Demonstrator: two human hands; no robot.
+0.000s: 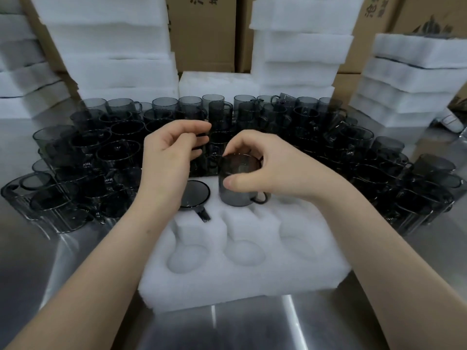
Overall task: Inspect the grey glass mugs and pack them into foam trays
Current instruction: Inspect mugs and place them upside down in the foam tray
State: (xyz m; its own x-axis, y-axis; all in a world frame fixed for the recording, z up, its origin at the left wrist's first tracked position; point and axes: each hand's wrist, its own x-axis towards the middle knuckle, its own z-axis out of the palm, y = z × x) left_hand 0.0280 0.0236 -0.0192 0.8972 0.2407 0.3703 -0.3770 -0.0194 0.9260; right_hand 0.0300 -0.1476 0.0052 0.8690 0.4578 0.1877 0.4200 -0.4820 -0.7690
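Steel table (50,261), foam tray (290,269): right hand (265,170) grips a mug (236,195) by its rim at the far middle pocket. Lower it straight, handle into its slot. Left hand (166,160) hovers loosely curled, apparently empty.

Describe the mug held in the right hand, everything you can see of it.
The mug is smoky grey see-through glass, a straight-walled cylinder with a dark loop handle low on its right side. It stands upright, mouth up, at the middle pocket of the white foam tray's far row; whether its base is seated is unclear. The right hand grips it from above, thumb on the near wall, fingers over the far rim.
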